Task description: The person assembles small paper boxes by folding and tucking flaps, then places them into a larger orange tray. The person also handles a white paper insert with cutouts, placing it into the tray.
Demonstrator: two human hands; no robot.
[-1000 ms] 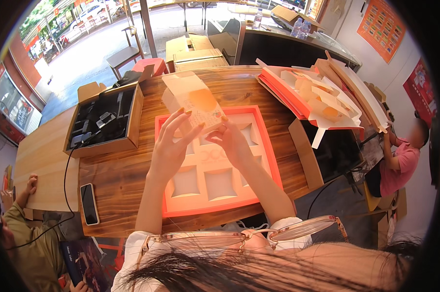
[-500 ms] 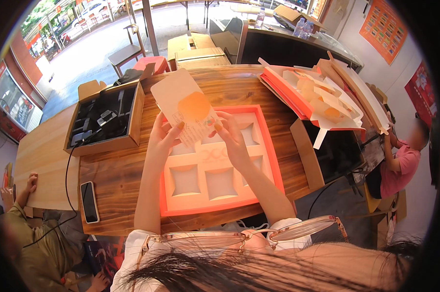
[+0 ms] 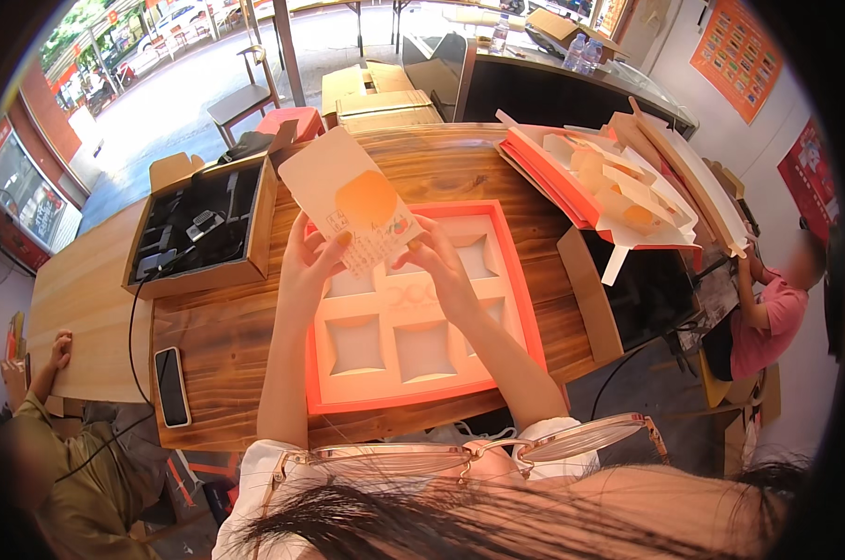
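Between my two hands I hold up a pale printed card (image 3: 322, 182) with an orange round patch, tilted to the left. It looks flat, but whether it is a single card or a folded carton cannot be told. My left hand (image 3: 312, 257) grips its lower left edge, thumb on the front. At the lower right corner my right hand (image 3: 434, 254) pinches it with thumb and fingers. Below my hands lies a shallow coral-rimmed box (image 3: 525, 308) with a pale insert (image 3: 413, 306) that has several square recesses. My forearms cover part of it.
On the left, a cardboard box (image 3: 212, 273) holds black devices and cables; a phone (image 3: 171, 387) lies nearer. Stacked coral and white cartons (image 3: 572, 177) stand at the right, by an open box (image 3: 591, 297). One person (image 3: 777, 308) sits right, another (image 3: 86, 467) left.
The card has shifted slightly left and up in my hands. The person at the left has moved the lower arm, and a dark printed item there is out of sight.
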